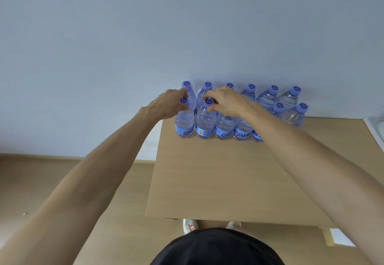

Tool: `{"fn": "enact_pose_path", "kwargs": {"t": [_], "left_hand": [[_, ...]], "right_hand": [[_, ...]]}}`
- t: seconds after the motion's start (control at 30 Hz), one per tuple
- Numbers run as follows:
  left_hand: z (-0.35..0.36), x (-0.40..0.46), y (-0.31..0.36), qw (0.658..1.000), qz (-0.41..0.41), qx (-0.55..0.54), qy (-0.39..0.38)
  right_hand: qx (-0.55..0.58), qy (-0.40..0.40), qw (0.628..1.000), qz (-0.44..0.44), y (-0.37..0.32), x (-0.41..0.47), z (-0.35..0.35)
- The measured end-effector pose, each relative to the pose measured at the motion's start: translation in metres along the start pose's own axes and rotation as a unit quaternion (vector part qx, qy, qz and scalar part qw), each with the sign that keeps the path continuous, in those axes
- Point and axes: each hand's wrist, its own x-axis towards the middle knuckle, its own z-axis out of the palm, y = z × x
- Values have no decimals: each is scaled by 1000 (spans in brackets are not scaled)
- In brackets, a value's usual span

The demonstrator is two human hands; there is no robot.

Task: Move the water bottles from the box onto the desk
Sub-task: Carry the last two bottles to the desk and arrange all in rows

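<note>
Head view: pale wall (pixel 145 36) across the far side, wood-look floor (pixel 41 181) at left and near. Light wooden desk (pixel 218 171) filling the centre, near part bare. Water bottles (pixel 226 123) standing upright in two rows at the far edge of the desk, against the wall, shoulder to shoulder; six caps counted in the far row, near row about the same, partly hidden behind the right forearm. No box in sight, so what remains to be unloaded cannot be judged. Task looks well along, with roughly a dozen bottles already on the desk. Both arms stretched out to the left end of the near row. Left hand (pixel 164 107) curled around the neck of the leftmost near bottle (pixel 184 123), base apparently on the desk. Right hand (pixel 226 102) pinching the cap and neck of the second near bottle (pixel 205 123) with fingertips, base also seemingly down. Likely step: setting this pair in line or just about to let go. White shoes (pixel 190 226) visible below the near desk edge. Pale tray edge (pixel 374 127) at far right.
</note>
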Motion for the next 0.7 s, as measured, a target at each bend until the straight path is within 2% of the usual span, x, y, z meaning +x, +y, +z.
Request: {"fn": "enact_pose_path", "kwargs": {"t": [0.3, 0.53, 0.7], "left_hand": [[4, -1, 6, 1000, -23, 2, 3], [3, 1, 11, 999, -45, 15, 8], [3, -1, 14, 998, -61, -14, 10]], "right_hand": [[-15, -14, 1000, 16, -3, 0, -3], [-15, -23, 1000, 1, -2, 1, -6], [-23, -22, 999, -13, -1, 1, -8]]}}
